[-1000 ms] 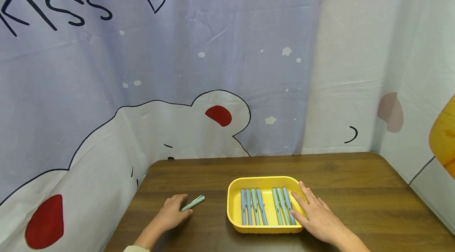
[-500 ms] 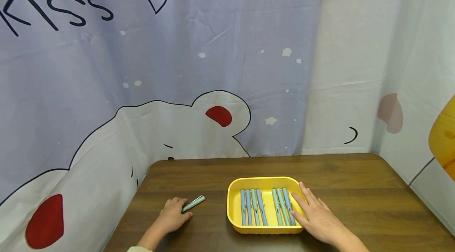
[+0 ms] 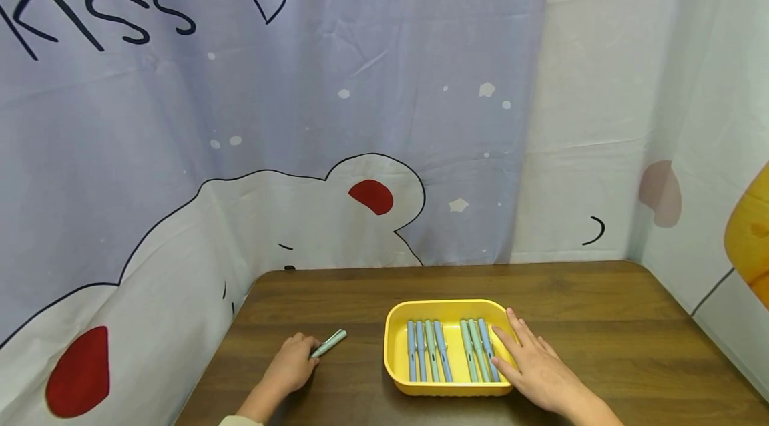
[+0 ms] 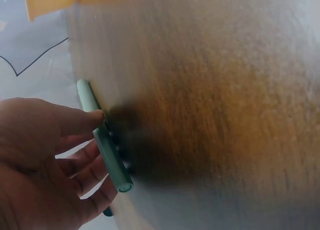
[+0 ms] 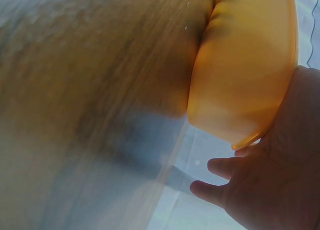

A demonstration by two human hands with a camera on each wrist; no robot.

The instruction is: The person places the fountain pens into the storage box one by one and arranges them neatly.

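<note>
My left hand (image 3: 293, 364) pinches a light green pen (image 3: 332, 342) at the left of the table. In the left wrist view, the thumb presses on the middle of the green pen (image 4: 114, 162) and the other fingers lie along its far side. My right hand (image 3: 541, 369) rests at the right end of a yellow tray (image 3: 447, 388), its fingers spread and reaching over the rim. The right wrist view shows the outer wall of the tray (image 5: 240, 69) beside the palm.
Inside the tray, blue and green pens lie side by side in two groups, a left group (image 3: 428, 349) and a right group (image 3: 478, 349), with a gap between. Behind the wooden table (image 3: 360, 286) hangs a printed curtain (image 3: 384, 112).
My left hand has shifted slightly right and forward, and its fingers have closed in on the green pen. The right hand and the tray stay put.
</note>
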